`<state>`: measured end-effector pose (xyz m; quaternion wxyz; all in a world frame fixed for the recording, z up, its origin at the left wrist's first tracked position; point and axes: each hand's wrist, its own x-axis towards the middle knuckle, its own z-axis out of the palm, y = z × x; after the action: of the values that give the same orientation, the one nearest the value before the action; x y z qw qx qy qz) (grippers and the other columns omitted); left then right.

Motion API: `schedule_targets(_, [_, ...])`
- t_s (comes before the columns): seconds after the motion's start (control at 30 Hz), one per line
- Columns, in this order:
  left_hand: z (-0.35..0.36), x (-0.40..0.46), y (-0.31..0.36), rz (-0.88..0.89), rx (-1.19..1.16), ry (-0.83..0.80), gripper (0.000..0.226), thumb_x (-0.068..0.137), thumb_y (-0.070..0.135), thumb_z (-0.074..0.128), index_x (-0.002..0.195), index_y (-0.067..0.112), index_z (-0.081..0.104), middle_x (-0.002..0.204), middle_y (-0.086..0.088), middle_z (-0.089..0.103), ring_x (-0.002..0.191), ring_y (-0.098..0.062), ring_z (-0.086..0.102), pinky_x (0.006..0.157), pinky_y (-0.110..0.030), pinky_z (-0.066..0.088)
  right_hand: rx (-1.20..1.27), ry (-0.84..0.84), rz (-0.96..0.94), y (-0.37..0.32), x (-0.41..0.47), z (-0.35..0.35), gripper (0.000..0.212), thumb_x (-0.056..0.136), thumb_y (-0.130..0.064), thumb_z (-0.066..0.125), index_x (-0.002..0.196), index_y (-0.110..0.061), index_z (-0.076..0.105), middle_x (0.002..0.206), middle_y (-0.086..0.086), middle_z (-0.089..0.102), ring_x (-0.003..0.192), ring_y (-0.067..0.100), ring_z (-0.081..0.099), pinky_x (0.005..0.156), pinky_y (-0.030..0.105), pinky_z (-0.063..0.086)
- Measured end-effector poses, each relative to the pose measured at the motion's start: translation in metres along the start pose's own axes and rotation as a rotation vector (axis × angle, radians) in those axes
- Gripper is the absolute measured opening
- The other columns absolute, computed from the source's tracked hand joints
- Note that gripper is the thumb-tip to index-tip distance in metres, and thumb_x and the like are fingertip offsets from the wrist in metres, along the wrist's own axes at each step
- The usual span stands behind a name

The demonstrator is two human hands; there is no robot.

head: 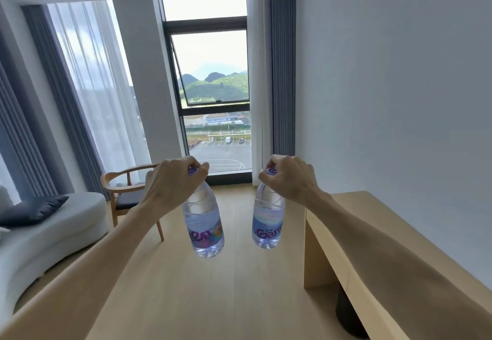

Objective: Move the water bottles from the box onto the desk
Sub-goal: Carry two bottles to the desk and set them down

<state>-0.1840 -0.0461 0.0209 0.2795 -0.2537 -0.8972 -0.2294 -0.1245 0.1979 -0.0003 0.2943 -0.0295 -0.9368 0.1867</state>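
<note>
While hands (173, 182) (288, 179) pinch bottles (203, 222) (267, 219), desk edge (346, 235) near

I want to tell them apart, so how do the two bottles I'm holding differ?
The left bottle hangs lower and tilts; the right bottle hangs nearer the desk and more upright. The left label shows colourful print, the right a purple word. Both are clear, capped, held by the cap in the left hand and right hand.

clear bottles (203, 222) with blue-purple labels, pale wood desk (372, 233), grey curtains (283, 73), white sofa (53, 230)

left hand (174, 179) grips left bottle (203, 222) | right hand (288, 179) grips right bottle (267, 222)
</note>
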Motion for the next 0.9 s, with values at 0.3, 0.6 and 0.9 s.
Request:
schedule_targets(0.3, [0.173,0.139,-0.011,0.084,-0.119,-0.067,0.035,0.094,0.045,0.050,0.066,0.025,0.059,0.057,0.007,0.059,0.057,-0.012,0.056,0.056,-0.023,0.043,-0.083,-0.048,0.162,0.133,0.101,0.061,0.028,0.086,-0.043,0.060,0.081,-0.016,0.066,0.071,-0.004,0.065,0.065,0.017,0.059,0.058,0.025,0.037])
schedule_targets(0.6, [0.344,0.288,0.017,0.219,-0.217,-0.172,0.033,0.092,0.047,0.051,0.073,0.022,0.062,0.066,0.007,0.062,0.067,-0.018,0.057,0.062,-0.027,0.035,-0.158,-0.005,0.427,0.269,0.198,0.104,0.024,0.085,-0.047,0.060,0.086,-0.024,0.064,0.082,-0.005,0.068,0.078,0.021,0.063,0.069,0.031,0.045])
schedule_targets(0.9, [0.494,0.403,0.081,0.343,-0.377,-0.309,0.035,0.084,0.061,0.040,0.067,0.033,0.051,0.067,0.009,0.063,0.064,-0.018,0.060,0.063,-0.030,0.048,-0.205,0.121,0.646,0.401,0.260,0.103,0.024,0.086,-0.048,0.058,0.082,-0.025,0.062,0.080,-0.009,0.068,0.077,0.019,0.062,0.068,0.030,0.042])
